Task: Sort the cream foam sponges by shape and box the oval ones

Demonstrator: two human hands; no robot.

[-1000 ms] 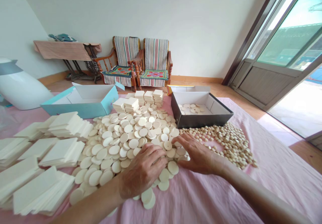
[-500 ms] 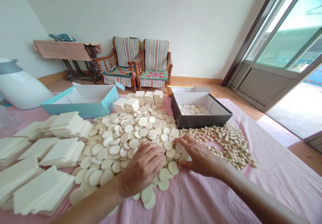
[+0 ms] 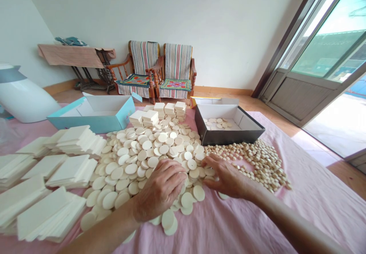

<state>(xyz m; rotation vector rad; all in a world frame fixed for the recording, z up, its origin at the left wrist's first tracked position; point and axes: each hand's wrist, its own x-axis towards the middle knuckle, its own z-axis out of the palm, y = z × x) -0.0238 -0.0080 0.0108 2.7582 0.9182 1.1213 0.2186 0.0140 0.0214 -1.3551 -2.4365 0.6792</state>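
A broad heap of round cream-coloured discs [image 3: 130, 168] is spread in front of me. My left hand [image 3: 161, 189] rests over the near part of the heap, its fingers curled and pressed together; its palm side is hidden, so I cannot make out what it holds. At the heap's right edge, my right hand [image 3: 228, 176] has its thumb and fingers apart, touching a few discs between them. Just right of that hand lies a bed of small tan rounded pieces [image 3: 264, 164].
Stacks of cream rectangular slabs [image 3: 71, 172] stand at left, with smaller square stacks [image 3: 150, 117] behind the heap. A black box [image 3: 233, 136] holds some discs. A blue box [image 3: 88, 123] and a white jug [image 3: 27, 96] stand at back left. Pink cloth [image 3: 311, 178] covers the surface.
My right hand has shifted slightly right, and its fingers have drawn in a little toward the thumb. A disc now shows beneath its wrist. My left hand is nearly still.
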